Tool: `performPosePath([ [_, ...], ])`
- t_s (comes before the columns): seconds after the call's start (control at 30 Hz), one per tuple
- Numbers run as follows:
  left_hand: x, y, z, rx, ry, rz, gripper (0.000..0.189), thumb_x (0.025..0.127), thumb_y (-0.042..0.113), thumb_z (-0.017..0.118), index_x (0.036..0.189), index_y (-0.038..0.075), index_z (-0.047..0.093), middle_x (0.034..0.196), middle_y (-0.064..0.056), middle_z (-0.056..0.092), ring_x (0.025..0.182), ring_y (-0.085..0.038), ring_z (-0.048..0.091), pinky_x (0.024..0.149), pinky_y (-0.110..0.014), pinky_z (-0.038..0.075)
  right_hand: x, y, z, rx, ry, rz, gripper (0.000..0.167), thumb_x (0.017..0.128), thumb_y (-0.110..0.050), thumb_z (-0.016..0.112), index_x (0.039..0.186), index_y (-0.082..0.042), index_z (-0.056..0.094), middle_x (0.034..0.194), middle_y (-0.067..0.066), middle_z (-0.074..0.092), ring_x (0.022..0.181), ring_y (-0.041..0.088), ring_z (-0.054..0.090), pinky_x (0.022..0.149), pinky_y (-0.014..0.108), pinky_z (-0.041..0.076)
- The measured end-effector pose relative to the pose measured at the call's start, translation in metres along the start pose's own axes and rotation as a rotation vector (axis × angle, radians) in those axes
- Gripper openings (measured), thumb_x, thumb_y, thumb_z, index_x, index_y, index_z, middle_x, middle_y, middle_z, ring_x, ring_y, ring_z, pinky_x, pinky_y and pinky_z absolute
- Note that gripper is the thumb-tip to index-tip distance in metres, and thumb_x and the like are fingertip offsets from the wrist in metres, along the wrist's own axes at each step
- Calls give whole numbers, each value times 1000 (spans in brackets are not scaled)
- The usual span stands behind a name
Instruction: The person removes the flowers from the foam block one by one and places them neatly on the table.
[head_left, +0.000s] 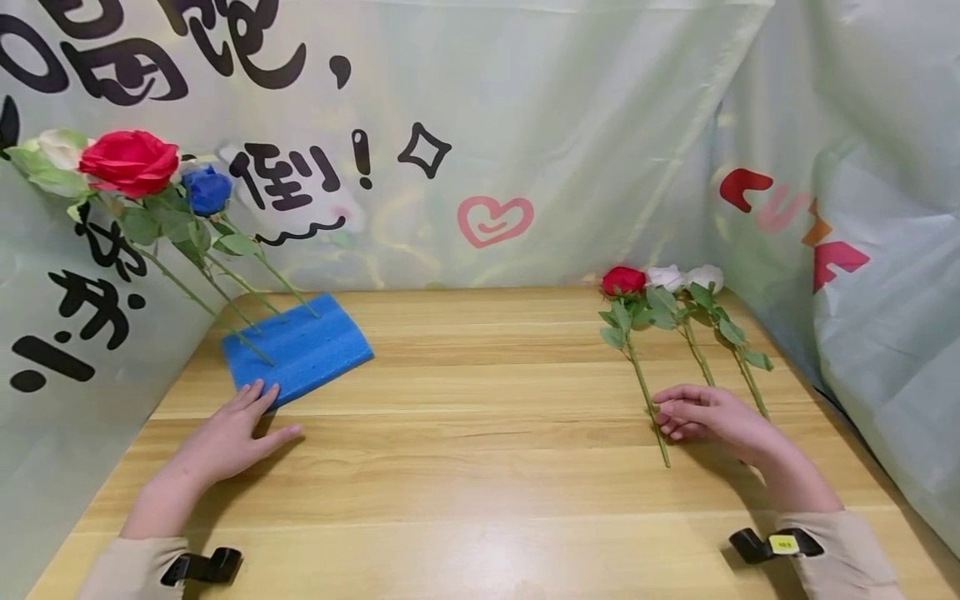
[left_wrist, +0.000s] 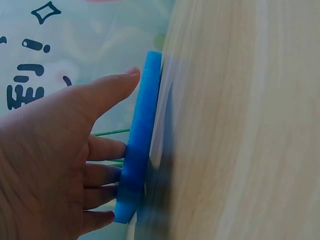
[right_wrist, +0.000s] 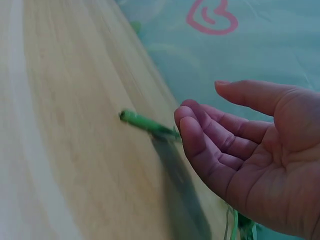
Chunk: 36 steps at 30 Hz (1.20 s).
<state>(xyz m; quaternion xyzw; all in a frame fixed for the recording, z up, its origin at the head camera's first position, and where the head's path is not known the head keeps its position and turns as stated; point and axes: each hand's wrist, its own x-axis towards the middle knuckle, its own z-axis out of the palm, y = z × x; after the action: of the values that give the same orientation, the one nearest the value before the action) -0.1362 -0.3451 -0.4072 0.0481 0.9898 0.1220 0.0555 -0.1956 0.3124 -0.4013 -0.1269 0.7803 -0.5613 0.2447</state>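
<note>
The blue foam-like slab [head_left: 326, 346] is lying flat near the far left corner of the wood-grain bench [head_left: 480, 467]. The left hand [head_left: 225, 433] is resting its nearly straight fingertips on the slab's thick near edge, the thumb extending wide. Thin green stems are standing tilted in the slab, carrying a ruffled red rose [head_left: 131, 162], a compact blue rose [head_left: 207, 190] and a pale green-white rose [head_left: 51, 158]. Toward the bench's right edge, the right hand [head_left: 708, 417] is hovering at the slender stem [head_left: 638, 367] of a loose red rose [head_left: 624, 282]; its fingers are lying close together, loosely curled, the thumb standing apart; contact cannot be told. Two white roses [head_left: 705, 277] are lying near the far right corner
</note>
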Motion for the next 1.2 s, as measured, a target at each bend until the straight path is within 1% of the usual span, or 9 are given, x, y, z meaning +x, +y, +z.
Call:
performPosePath([
  [0.2,-1,-1,1,-6,5,0,96,88,66,55,151,-3,30,154,-37,20,142,-55,20,109,-71,23,13,-15,11,-73,-27,-18,48,102,-17,50,132,19,40,104,10,68,90,15,68,81,29,58],
  [0.37,1,-3,2,-3,5,1,96,88,67,54,151,-2,29,154,-37,20,142,-54,20,109,-71,23,28,-27,22,-75,-78,-73,47,101,-16,51,132,18,41,104,14,68,90,17,68,82,32,58],
  [0.47,1,-3,1,-4,5,0,97,88,67,54,151,-2,30,155,-37,20,142,-54,20,109,-71,23,41,-34,32,-74,-98,-85,46,101,-17,52,131,17,43,105,16,67,89,18,68,83,33,59],
  [0.63,-1,0,0,-6,4,-6,97,88,67,54,151,-2,30,154,-37,20,143,-54,20,109,-71,23,62,-47,49,-67,-149,-94,46,100,-18,55,132,14,45,104,14,67,88,15,66,85,33,58],
  [0.77,-2,2,-1,-5,3,-9,97,88,67,54,151,-3,30,154,-37,20,143,-54,19,110,-70,23,75,-58,62,-40,-206,-124,46,98,-13,56,132,16,45,100,10,67,85,13,65,82,34,57],
  [0.87,-2,3,-1,0,8,-8,96,88,66,55,150,-3,31,154,-37,21,142,-54,21,110,-70,23,86,-64,74,-39,-237,-135,44,98,-12,56,131,14,47,99,7,68,85,15,65,81,33,56],
  [0.97,-2,4,-1,2,12,-8,95,88,65,56,150,-3,32,153,-37,22,142,-54,22,109,-70,24,97,-69,86,-63,-253,-132,42,98,-16,57,131,9,51,100,6,67,90,20,67,86,37,56],
  [1.1,-3,4,-1,0,12,-7,95,88,65,56,150,-3,32,153,-37,22,142,-54,22,109,-70,24,112,-74,103,-103,-271,-128,41,97,-21,59,129,4,55,106,14,68,99,29,67,91,43,55],
  [1.2,-3,4,-2,-3,10,-6,95,88,65,55,150,-3,32,154,-37,22,142,-54,21,109,-71,23,124,-78,115,-107,-290,-135,41,96,-22,61,128,4,57,111,21,67,99,27,67,90,40,55],
])
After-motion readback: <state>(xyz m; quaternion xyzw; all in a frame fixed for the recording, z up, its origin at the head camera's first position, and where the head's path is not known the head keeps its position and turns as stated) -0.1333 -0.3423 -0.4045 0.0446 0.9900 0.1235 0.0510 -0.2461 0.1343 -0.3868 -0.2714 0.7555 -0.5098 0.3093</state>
